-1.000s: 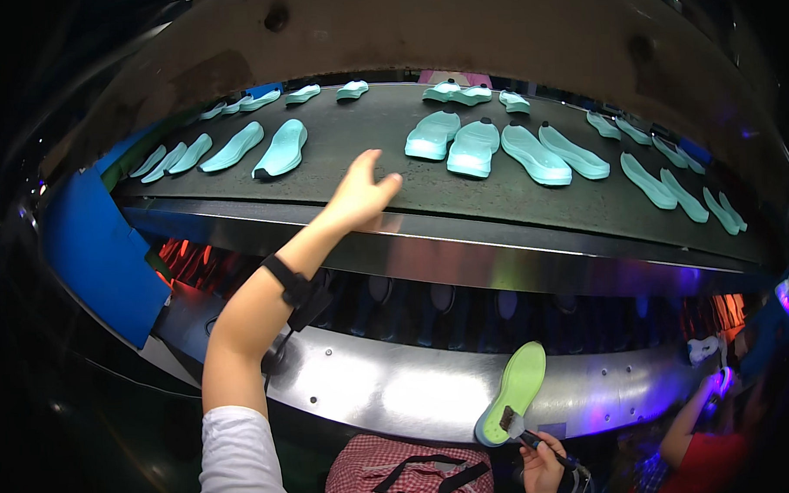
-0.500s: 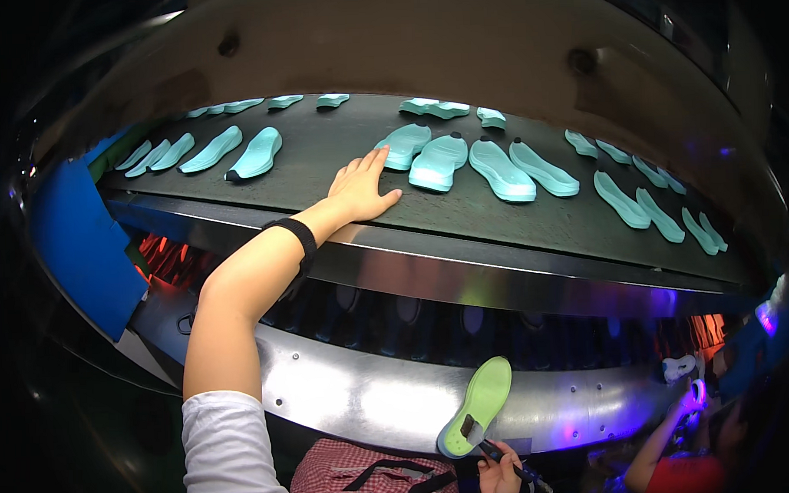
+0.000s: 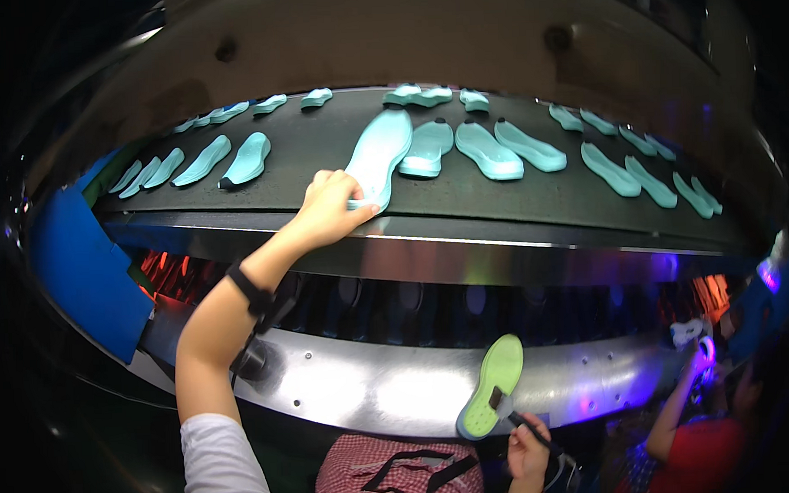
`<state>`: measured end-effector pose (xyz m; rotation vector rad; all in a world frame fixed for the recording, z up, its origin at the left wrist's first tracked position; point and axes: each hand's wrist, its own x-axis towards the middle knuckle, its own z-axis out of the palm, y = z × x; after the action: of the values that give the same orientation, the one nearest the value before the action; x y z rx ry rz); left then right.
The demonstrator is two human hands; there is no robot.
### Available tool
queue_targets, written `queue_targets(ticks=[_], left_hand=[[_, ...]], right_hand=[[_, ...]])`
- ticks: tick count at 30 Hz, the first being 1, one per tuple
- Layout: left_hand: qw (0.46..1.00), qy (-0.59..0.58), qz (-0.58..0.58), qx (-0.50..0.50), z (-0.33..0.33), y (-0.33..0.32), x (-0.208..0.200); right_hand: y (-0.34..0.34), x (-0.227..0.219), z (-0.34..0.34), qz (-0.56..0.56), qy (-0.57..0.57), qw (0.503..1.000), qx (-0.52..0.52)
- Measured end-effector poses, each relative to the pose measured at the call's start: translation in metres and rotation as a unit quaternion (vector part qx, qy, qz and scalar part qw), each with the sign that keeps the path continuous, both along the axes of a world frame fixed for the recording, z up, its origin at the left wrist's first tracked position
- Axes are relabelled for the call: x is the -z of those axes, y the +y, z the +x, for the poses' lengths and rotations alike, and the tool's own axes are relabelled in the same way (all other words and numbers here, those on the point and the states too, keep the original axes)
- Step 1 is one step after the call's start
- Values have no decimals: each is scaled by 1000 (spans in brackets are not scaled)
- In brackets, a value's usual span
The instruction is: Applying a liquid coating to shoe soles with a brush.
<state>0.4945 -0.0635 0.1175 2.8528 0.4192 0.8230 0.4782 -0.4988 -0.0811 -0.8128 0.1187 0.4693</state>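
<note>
My left hand grips the near end of a light-teal shoe sole, lifted partly off the dark conveyor belt. Its thumb lies along the sole's edge. Low in the picture, my right hand is closed round the dark handle of a brush, from which a thin tube or cord trails. The brush's dark tip touches the upper face of a yellow-green shoe sole lying at the edge of the metal ledge. Just right of the lifted sole, another teal sole rests on the belt.
Several more teal soles lie in rows along the belt. A steel rail edges it, above a curved metal ledge. A brown hood overhangs the far side. At right, a co-worker's red sleeve shows near purple light.
My left hand has closed on the teal sole it was reaching for and drawn it up toward me. My right hand and brush have shifted slightly across the yellow-green sole.
</note>
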Motion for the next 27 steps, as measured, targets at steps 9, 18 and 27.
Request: queue_targets(ticks=[9,18,27], left_hand=[[648,-352,-668,99,-76,-62,41],[225,-131,-919,298,-156,-114,202],[190,-85,-946,249,-134,-187,218]], right_hand=[[45,-22,21,20,-68,997,1],[54,-31,8,10,-71,995,-69],[103,-21,0,-83,-129,961,-232]])
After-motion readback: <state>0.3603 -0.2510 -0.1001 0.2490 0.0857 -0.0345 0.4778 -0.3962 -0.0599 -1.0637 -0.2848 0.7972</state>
